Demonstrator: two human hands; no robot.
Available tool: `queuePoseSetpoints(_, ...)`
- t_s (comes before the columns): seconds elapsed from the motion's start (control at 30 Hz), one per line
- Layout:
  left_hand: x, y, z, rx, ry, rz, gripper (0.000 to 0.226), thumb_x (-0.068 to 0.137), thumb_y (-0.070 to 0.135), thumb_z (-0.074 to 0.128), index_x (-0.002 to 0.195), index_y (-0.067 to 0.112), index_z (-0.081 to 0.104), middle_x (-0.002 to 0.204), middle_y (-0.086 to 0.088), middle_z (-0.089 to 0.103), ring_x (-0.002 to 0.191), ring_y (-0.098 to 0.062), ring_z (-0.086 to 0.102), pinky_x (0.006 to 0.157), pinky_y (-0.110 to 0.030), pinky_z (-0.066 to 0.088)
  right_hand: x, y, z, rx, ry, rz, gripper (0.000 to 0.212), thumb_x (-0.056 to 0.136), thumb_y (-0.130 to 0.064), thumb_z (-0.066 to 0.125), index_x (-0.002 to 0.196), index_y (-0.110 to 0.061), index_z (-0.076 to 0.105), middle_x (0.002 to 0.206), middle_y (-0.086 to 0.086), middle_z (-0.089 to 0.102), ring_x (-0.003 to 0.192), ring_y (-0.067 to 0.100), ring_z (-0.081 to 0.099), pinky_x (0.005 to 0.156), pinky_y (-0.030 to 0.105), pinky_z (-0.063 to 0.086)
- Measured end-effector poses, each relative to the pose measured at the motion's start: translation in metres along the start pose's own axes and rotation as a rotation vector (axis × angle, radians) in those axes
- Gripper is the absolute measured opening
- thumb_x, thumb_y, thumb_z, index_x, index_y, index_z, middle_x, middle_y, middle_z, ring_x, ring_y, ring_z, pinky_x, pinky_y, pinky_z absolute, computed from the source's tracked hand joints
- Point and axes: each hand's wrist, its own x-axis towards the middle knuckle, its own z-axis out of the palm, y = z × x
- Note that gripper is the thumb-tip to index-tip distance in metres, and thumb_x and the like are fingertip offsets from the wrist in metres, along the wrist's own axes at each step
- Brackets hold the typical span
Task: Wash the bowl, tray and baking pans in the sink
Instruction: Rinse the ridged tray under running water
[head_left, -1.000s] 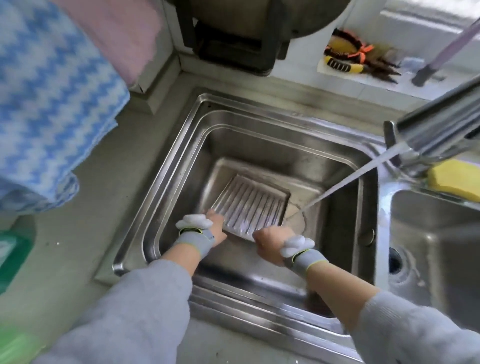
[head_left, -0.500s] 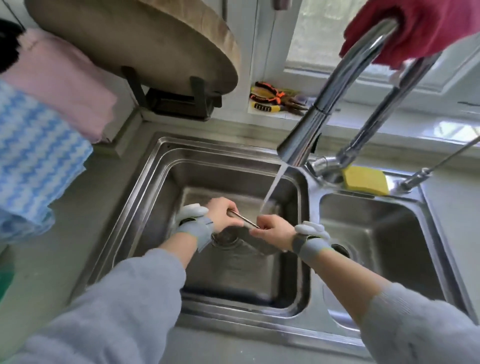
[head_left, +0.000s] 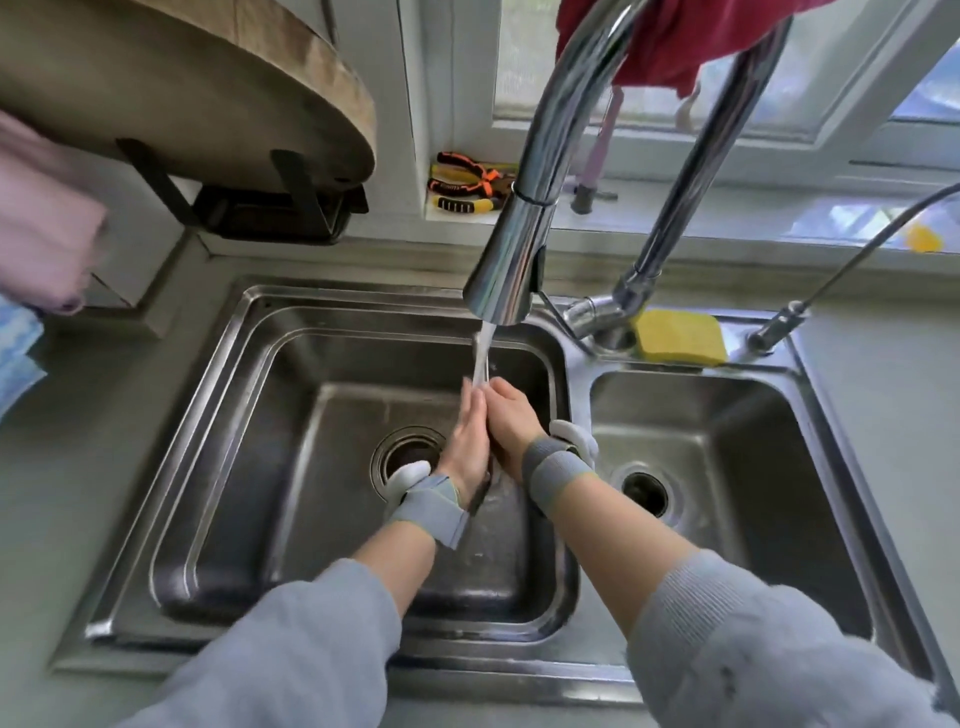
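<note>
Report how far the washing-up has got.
Done: nothing shows as finished; no washed piece is in view, and the right basin holds no dishes.
In hand: a thin baking pan stands on edge in the left basin under the faucet's running water, with the left hand flat against it and the right hand gripping it.
Left: the bowl and the other pieces are out of sight.

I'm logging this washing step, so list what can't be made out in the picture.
- Pan between the left hand and right hand: head view shows only a thin dark edge; the hands hide the rest.
- Finger positions: hidden between the pressed palms.
- Bowl, tray: not visible.
</note>
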Motion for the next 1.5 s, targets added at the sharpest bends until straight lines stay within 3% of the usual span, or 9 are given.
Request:
queuePoseSetpoints(0.13,0.020,0.012,-0.015,0.061,0.147,-0.094,0.061,0.101,0.048,0.021,0.144,0.008,0.038,0.147,-0.013,0.039,0.136,-0.025,0.038,0.114,-0.033,0.028,-0.008,0.006,0.007,0.145,-0.108,-0.002,0.014,0.095,-0.014,0.051,0.094,-0.001,0.057,0.081,0.013,0.051,0.078,0.022,0.051,0.073,0.034,0.044)
queuePoseSetpoints(0.27,0.017,0.011,-0.007,0.144,0.098,-0.088,0.069,0.093,0.058,0.025,0.135,0.008,0.049,0.141,-0.014,0.048,0.133,-0.027,0.043,0.112,-0.038,0.033,-0.005,0.007,0.002,0.131,-0.033,0.014,0.020,0.094,-0.014,0.052,0.074,-0.011,0.051,0.076,0.013,0.052,0.077,0.021,0.053,0.069,0.030,0.046)
queuePoseSetpoints(0.47,0.035,0.008,-0.012,-0.023,0.073,-0.173,0.092,0.079,0.075,0.033,0.146,0.012,0.032,0.142,-0.013,0.047,0.129,-0.026,0.048,0.111,-0.040,0.037,-0.018,0.018,-0.004,0.031,-0.133,0.016,0.023,0.093,-0.019,0.056,0.072,-0.013,0.050,0.071,0.011,0.049,0.071,0.021,0.049,0.066,0.033,0.040)
queuePoseSetpoints(0.63,0.037,0.020,-0.013,0.050,0.073,-0.149,0.132,0.043,0.099,0.025,0.148,0.018,0.029,0.152,-0.002,0.032,0.139,-0.022,0.033,0.117,-0.041,0.025,-0.038,0.019,-0.021,-0.013,-0.215,-0.048,0.029,0.098,-0.015,0.051,0.070,-0.013,0.043,0.062,0.003,0.037,0.054,0.011,0.038,0.048,0.021,0.030)
queuePoseSetpoints(0.93,0.021,0.009,-0.001,0.068,0.040,-0.129,0.076,0.081,0.065,0.036,0.141,0.019,0.027,0.136,-0.020,0.046,0.125,-0.035,0.047,0.109,-0.049,0.036,-0.043,0.001,-0.028,0.004,-0.202,-0.002,0.029,0.094,-0.004,0.051,0.068,-0.013,0.042,0.060,0.002,0.043,0.053,0.012,0.046,0.047,0.019,0.040)
queuePoseSetpoints(1.1,0.040,0.016,-0.007,0.109,0.032,-0.142,0.107,0.051,0.088,0.034,0.138,0.027,0.031,0.139,-0.013,0.042,0.129,-0.030,0.042,0.111,-0.046,0.033,-0.043,0.003,-0.025,0.063,-0.207,-0.046,0.027,0.096,-0.009,0.051,0.070,-0.013,0.048,0.065,0.004,0.048,0.056,0.012,0.049,0.049,0.019,0.040)
queuePoseSetpoints(1.2,0.034,0.037,-0.007,0.216,0.051,-0.139,0.099,0.062,0.081,0.028,0.139,0.020,0.034,0.140,-0.009,0.038,0.134,-0.027,0.034,0.115,-0.044,0.024,-0.043,-0.005,-0.028,0.110,-0.198,-0.071,0.030,0.097,-0.007,0.049,0.068,-0.013,0.048,0.060,0.000,0.049,0.048,0.006,0.051,0.044,0.016,0.041)
queuePoseSetpoints(1.37,0.031,0.035,-0.010,0.238,0.050,-0.168,0.103,0.074,0.084,0.022,0.152,0.019,0.012,0.159,-0.005,0.010,0.148,-0.024,0.006,0.120,-0.047,0.005,-0.045,-0.007,-0.028,0.033,-0.166,-0.095,0.034,0.094,-0.002,0.053,0.064,-0.013,0.041,0.044,-0.012,0.044,0.036,0.000,0.040,0.034,0.012,0.030)
queuePoseSetpoints(1.5,0.029,0.012,-0.035,0.304,0.021,-0.259,0.090,0.086,0.075,0.020,0.153,0.019,0.000,0.160,-0.003,0.002,0.148,-0.024,0.002,0.121,-0.041,0.001,-0.037,-0.004,-0.021,0.021,-0.083,-0.145,0.044,0.088,-0.004,0.063,0.054,-0.020,0.039,0.046,-0.009,0.035,0.043,0.005,0.033,0.044,0.016,0.026)
